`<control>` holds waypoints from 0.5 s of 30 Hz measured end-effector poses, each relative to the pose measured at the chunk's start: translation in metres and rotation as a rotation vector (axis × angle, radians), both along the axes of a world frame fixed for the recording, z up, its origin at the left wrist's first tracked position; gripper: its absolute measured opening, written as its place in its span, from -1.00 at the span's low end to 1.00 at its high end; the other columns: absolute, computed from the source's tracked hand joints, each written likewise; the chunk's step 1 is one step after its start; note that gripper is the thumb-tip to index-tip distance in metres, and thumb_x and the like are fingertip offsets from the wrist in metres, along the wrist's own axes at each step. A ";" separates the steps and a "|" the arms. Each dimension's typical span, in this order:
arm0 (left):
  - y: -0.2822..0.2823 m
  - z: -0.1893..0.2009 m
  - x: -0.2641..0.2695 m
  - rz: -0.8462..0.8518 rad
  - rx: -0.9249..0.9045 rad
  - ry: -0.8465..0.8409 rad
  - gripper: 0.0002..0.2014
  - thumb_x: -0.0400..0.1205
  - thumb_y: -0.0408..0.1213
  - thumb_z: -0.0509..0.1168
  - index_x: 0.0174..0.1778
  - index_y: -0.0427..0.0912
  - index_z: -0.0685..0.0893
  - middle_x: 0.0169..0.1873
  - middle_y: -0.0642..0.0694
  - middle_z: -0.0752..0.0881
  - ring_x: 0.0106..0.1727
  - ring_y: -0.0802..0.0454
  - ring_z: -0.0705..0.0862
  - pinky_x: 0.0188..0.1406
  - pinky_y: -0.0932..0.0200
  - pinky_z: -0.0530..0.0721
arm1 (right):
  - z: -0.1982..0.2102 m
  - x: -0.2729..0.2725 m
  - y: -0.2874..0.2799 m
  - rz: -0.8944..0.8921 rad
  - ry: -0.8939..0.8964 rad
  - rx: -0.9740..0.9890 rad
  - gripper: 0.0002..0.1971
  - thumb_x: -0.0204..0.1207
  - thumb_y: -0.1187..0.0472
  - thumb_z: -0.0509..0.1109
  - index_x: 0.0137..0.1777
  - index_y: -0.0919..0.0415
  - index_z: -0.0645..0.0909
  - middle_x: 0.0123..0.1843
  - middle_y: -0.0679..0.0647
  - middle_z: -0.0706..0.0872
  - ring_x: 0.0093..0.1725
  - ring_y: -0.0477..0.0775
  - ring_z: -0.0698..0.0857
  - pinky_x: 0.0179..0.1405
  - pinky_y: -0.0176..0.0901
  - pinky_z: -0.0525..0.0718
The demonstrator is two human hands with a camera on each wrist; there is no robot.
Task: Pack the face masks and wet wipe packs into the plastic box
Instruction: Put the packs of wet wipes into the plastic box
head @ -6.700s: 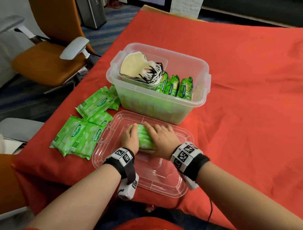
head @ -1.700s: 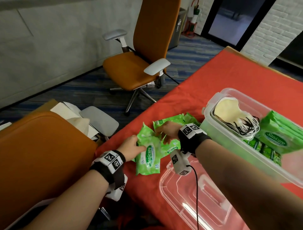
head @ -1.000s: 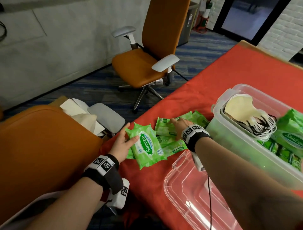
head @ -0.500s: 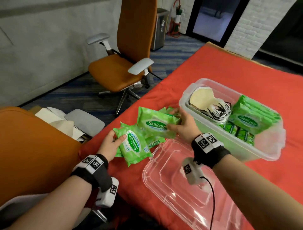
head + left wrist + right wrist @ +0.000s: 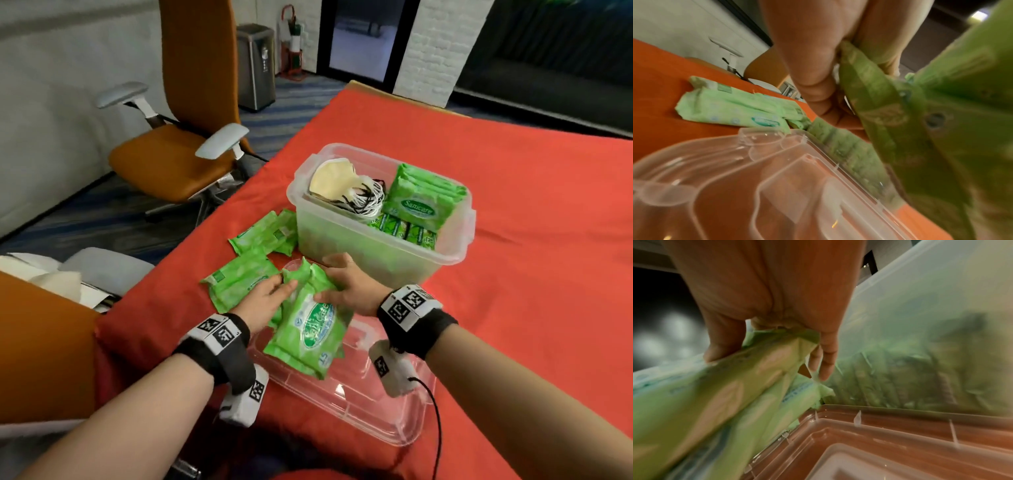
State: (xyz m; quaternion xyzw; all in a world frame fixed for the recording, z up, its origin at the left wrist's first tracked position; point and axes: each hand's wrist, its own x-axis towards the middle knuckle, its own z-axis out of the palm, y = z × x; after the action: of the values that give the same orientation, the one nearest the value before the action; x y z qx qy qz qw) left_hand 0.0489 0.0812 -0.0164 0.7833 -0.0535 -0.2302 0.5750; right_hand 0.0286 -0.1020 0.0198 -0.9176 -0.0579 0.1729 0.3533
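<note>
Both hands hold a stack of green wet wipe packs (image 5: 310, 325) just above the clear lid (image 5: 346, 397). My left hand (image 5: 277, 291) pinches the stack's left edge, thumb on top in the left wrist view (image 5: 813, 68). My right hand (image 5: 329, 277) grips the far right corner, thumb and fingers curled round the packs (image 5: 715, 394). Behind them stands the clear plastic box (image 5: 448, 253). It holds cream face masks (image 5: 334, 178) at the left and several wet wipe packs (image 5: 424, 195) at the right. More loose packs (image 5: 239, 282) lie on the red cloth, left of the box.
The lid lies upside down at the table's near edge, under my hands. Orange office chairs (image 5: 178, 150) stand to the left, off the table. Red cloth (image 5: 534, 240) stretches to the right of the box. A cable (image 5: 435, 411) hangs from my right wrist.
Half a second ago each hand held a separate pack, apart from the other. Now the packs are together in one stack over the lid, with both hands on it.
</note>
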 end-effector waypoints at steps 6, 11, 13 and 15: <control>-0.025 0.020 -0.029 -0.089 -0.023 0.186 -0.53 0.65 -0.02 0.16 0.47 -0.10 0.40 0.55 -0.12 0.33 0.46 0.04 0.37 0.42 0.11 0.32 | -0.006 -0.016 -0.022 -0.067 -0.045 -0.018 -0.65 0.48 0.08 0.45 0.10 0.36 0.64 0.02 0.12 0.50 0.16 0.18 0.57 0.13 -0.15 0.47; -0.029 0.011 -0.033 -0.156 0.020 0.215 -0.30 0.47 -0.29 0.46 0.52 -0.15 0.33 0.25 0.03 0.57 0.15 0.15 0.53 0.21 0.26 0.47 | -0.013 -0.023 -0.032 -0.182 -0.046 0.089 -0.73 0.48 0.12 0.46 0.10 0.26 0.65 -0.23 -0.09 0.60 -0.14 -0.04 0.58 -0.34 -0.39 0.40; -0.028 0.005 -0.033 -0.204 0.058 0.222 -0.19 0.41 -0.38 0.51 0.54 -0.16 0.27 0.05 0.13 0.59 0.08 0.18 0.57 0.03 0.37 0.52 | -0.016 -0.024 -0.035 -0.221 -0.056 0.138 -0.83 0.48 0.13 0.46 0.01 0.16 0.64 -0.20 -0.07 0.64 -0.22 -0.08 0.60 -0.42 -0.53 0.42; -0.026 0.000 -0.031 -0.218 0.079 0.200 -0.17 0.36 -0.40 0.55 0.52 -0.13 0.30 0.05 0.12 0.59 0.10 0.18 0.60 0.08 0.37 0.54 | -0.022 -0.027 -0.039 -0.279 -0.065 0.216 -0.90 0.47 0.15 0.47 -0.16 0.05 0.58 -0.29 -0.13 0.65 -0.33 -0.18 0.61 -0.41 -0.55 0.47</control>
State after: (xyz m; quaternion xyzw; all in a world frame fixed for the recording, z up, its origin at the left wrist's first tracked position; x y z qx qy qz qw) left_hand 0.0182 0.0555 -0.0162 0.7679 -0.0718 -0.3702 0.5179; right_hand 0.0013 -0.1410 -0.0020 -0.8785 0.0403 0.0854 0.4683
